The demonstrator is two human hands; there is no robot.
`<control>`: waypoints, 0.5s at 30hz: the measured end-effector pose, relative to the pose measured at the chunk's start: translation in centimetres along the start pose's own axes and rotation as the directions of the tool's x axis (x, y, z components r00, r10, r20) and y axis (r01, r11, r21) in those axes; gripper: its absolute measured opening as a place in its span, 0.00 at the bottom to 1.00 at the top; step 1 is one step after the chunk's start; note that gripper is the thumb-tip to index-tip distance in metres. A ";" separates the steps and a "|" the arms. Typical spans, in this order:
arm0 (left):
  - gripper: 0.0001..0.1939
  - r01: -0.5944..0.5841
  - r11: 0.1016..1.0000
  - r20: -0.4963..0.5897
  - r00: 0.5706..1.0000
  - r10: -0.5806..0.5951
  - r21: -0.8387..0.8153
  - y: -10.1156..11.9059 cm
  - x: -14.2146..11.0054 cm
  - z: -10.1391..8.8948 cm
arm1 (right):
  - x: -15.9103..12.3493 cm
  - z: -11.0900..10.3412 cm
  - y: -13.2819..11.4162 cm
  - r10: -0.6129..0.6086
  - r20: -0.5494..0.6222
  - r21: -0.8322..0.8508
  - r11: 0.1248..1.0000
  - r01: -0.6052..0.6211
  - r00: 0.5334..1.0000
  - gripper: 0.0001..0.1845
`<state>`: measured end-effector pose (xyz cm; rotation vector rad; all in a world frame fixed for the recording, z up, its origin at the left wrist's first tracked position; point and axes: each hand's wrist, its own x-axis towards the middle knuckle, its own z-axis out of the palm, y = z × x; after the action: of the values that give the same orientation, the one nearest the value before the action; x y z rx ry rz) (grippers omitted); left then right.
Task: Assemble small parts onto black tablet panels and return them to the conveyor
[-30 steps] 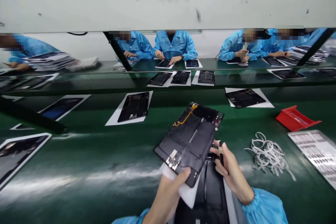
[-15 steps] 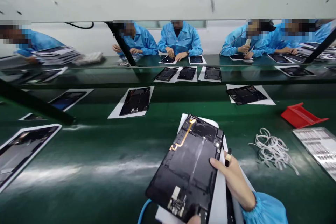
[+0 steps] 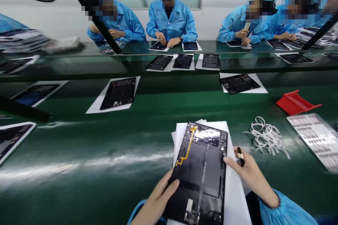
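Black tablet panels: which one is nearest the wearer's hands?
The bottom-centre panel with the yellow ribbon cable: the wearer's left hand and right hand touch it; other visible panels lie farther off.

This is an electronics workshop. People in matching blue smocks line the far edge of the green counter, where opened tablets lie on white sheets.

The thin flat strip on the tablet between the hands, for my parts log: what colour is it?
The strip is orange-yellow, showing best in the head view.
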<state>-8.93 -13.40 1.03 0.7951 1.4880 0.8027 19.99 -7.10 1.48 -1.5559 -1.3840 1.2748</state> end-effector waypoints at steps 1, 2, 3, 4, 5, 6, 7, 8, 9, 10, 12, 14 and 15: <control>0.20 -0.011 0.997 0.000 1.000 0.011 0.071 0.0 -0.5 0.1 | 0.0 0.1 0.5 -0.002 -0.023 -0.024 1.000 0.001 1.000 0.19; 0.18 -0.029 0.985 0.001 1.000 0.030 0.170 0.0 -0.9 0.1 | 0.0 0.2 0.9 -0.006 -0.033 -0.047 0.999 0.005 0.999 0.19; 0.15 -0.056 0.957 0.017 0.998 0.053 0.284 -0.1 -1.3 -0.1 | -0.1 0.3 1.2 -0.012 -0.047 -0.070 0.998 0.009 0.999 0.18; 0.14 -0.091 0.913 0.044 0.996 0.080 0.398 0.0 -1.6 -0.3 | -0.2 0.3 1.3 -0.018 -0.072 -0.092 0.996 0.012 0.997 0.18; 0.15 -0.128 0.852 0.064 0.992 0.110 0.507 0.1 -1.7 -0.7 | -0.2 0.2 1.4 -0.028 -0.117 -0.112 0.994 0.015 0.993 0.17; 0.17 -0.155 0.779 0.066 0.987 0.145 0.608 0.2 -1.7 -1.1 | -0.3 0.1 1.4 -0.039 -0.175 -0.124 0.992 0.017 0.984 0.17; 0.19 -0.169 0.700 0.049 0.981 0.188 0.694 0.6 -1.5 -1.5 | -0.3 -0.2 1.3 -0.053 -0.233 -0.119 0.993 0.025 0.971 0.17; 0.19 -0.175 0.625 0.024 0.970 0.243 0.760 1.1 -1.1 -1.8 | -0.3 -0.6 1.2 -0.068 -0.281 -0.102 0.994 0.041 0.957 0.18; 0.18 -0.189 0.563 0.004 0.950 0.313 0.805 1.7 -0.6 -1.9 | -0.2 -0.9 1.1 -0.084 -0.315 -0.076 0.995 0.063 0.945 0.19; 0.15 -0.228 0.516 0.013 0.922 0.387 0.826 2.5 0.2 -1.8 | -0.2 -1.2 1.0 -0.103 -0.336 -0.046 0.995 0.093 0.936 0.21; 0.11 -0.401 0.451 0.147 0.854 0.499 0.798 4.4 2.0 -0.5 | -0.2 -1.4 1.1 -0.135 -0.341 0.016 0.989 0.150 0.930 0.25; 0.12 -0.600 0.402 0.349 0.765 0.542 0.691 6.3 4.1 1.9 | -0.4 -1.0 1.4 -0.153 -0.295 0.072 0.981 0.181 0.943 0.27; 0.13 -0.668 0.392 0.444 0.728 0.523 0.633 7.1 5.2 3.3 | -0.5 -0.6 1.5 -0.167 -0.261 0.095 0.976 0.198 0.951 0.26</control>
<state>-5.78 -5.14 4.20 2.1231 1.3447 0.5413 21.05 -7.84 0.35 -1.4167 -1.2343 0.9922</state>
